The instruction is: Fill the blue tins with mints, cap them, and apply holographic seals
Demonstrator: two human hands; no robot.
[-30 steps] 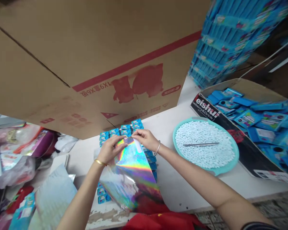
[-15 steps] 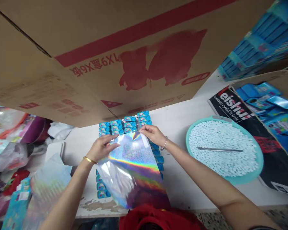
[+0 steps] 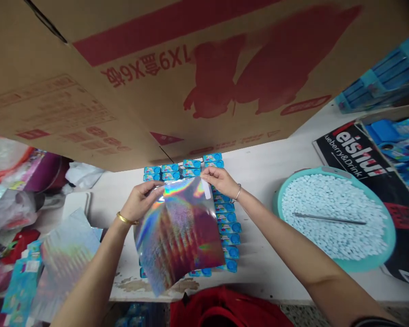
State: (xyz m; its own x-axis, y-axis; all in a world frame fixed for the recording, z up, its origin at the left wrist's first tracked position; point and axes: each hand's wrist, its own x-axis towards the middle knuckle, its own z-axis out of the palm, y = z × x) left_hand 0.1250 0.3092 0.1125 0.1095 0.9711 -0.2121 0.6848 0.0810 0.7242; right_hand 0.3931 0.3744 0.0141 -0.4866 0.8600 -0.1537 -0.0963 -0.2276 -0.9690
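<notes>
A shiny holographic sheet (image 3: 179, 234) is held up above the white table (image 3: 266, 181). My left hand (image 3: 141, 202) pinches its top left corner; a gold bangle is on that wrist. My right hand (image 3: 221, 181) pinches the top right corner, where a small white strip (image 3: 206, 190) shows; a thin bracelet is on that wrist. Under the sheet lie rows of small blue packets (image 3: 226, 227), partly hidden by it.
A big brown cardboard box (image 3: 177, 72) with red print hangs over the back of the table. A teal basin (image 3: 391, 236) of small white pellets, with a metal rod (image 3: 329, 219) on them, stands at the right. Blue packets fill a carton (image 3: 361, 154) at far right. Bags clutter the left.
The sheet has lifted off the packets and tilted, its lower edge swinging left. Both hands keep the top corners. The view has moved closer to the box.
</notes>
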